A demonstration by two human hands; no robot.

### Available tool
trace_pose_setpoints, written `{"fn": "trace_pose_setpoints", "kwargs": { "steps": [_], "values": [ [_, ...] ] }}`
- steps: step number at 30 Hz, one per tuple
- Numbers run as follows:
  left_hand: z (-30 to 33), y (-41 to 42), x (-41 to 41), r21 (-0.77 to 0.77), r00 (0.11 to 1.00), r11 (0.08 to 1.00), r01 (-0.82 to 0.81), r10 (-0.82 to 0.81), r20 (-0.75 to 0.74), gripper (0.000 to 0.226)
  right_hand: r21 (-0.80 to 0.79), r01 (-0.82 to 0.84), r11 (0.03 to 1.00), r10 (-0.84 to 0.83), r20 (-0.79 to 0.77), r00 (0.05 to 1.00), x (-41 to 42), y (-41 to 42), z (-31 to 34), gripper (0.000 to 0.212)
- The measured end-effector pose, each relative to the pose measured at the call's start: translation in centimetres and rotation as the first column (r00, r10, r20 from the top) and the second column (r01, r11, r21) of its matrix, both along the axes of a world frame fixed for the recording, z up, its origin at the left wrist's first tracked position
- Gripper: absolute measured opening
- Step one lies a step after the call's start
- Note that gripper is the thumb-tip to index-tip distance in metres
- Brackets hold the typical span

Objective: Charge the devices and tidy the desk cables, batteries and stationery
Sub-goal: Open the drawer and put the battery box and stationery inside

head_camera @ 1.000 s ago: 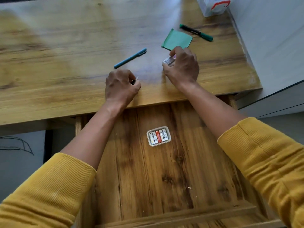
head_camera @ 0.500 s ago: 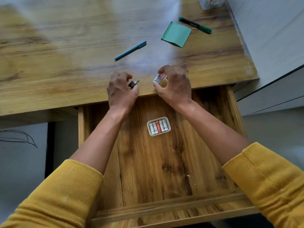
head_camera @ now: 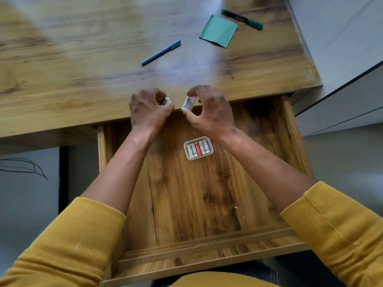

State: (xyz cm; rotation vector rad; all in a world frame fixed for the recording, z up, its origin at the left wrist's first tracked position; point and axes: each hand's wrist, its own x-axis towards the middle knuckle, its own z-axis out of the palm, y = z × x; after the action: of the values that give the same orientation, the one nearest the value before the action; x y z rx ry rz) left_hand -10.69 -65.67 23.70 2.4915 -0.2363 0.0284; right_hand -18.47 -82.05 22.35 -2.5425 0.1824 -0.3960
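Right, the small white eraser with the printed paper sleeve (head_camera: 188,103) sits pinched end to end between thumb and curled fingers of the right hand (head_camera: 211,112), held above the back lip of the open wooden drawer (head_camera: 207,204), probably so it can drop straight in. Over on the left hand (head_camera: 149,112), fingers are curled tight round a small dark object with a metal tip (head_camera: 165,100); what it is, I can't tell. Both hands hover close together at the desk edge, not touching. Below them, the clear plastic tray of batteries (head_camera: 198,150) lies flat on the drawer floor, already stowed, which suggests small items are being gathered here. Further out on the wooden desk top (head_camera: 83,69), the teal pen (head_camera: 161,52), the green square sticky note (head_camera: 218,31) and the green-and-black marker (head_camera: 242,19) lie loose, well apart, not yet tidied.
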Motion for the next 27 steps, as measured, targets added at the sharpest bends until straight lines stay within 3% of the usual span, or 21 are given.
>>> {"fn": "trace_pose_setpoints", "kwargs": {
  "steps": [4, 7, 12, 17, 23, 27],
  "values": [
    [-0.3, 2.6, -3.8, -0.168, 0.995, 0.983, -0.069, 0.056, -0.083, 0.024, 0.073, -0.045, 0.996, 0.048, -0.033, 0.998, -2.4, 1.7, -0.3, 0.038],
    [-1.5, 4.9, -7.4, -0.204, 0.986, 0.973, -0.109, 0.079, -0.149, 0.017, 0.131, -0.109, 0.985, 0.122, -0.095, 0.988, -4.3, 3.4, -1.3, 0.04],
    [-4.7, 7.6, -12.6, -0.147, 0.947, 0.975, -0.169, 0.119, -0.298, 0.006, 0.088, -0.238, 0.967, 0.252, -0.218, 0.943, -7.3, 6.0, -4.1, 0.04],
    [-8.2, 8.6, -15.3, -0.009, 0.881, 0.968, -0.252, 0.225, -0.416, 0.013, 0.053, -0.333, 0.942, 0.329, -0.356, 0.875, -9.7, 7.7, -6.8, 0.038],
    [-9.6, 8.2, -17.2, 0.044, 0.875, 0.977, -0.207, 0.206, -0.438, 0.013, 0.043, -0.408, 0.912, 0.383, -0.45, 0.807, -11.7, 8.0, -8.7, 0.038],
    [-10.1, 8.1, -17.5, 0.064, 0.876, 0.977, -0.206, 0.213, -0.432, 0.02, 0.068, -0.408, 0.911, 0.398, -0.409, 0.821, -12.6, 8.1, -9.1, 0.04]
  ]
}}
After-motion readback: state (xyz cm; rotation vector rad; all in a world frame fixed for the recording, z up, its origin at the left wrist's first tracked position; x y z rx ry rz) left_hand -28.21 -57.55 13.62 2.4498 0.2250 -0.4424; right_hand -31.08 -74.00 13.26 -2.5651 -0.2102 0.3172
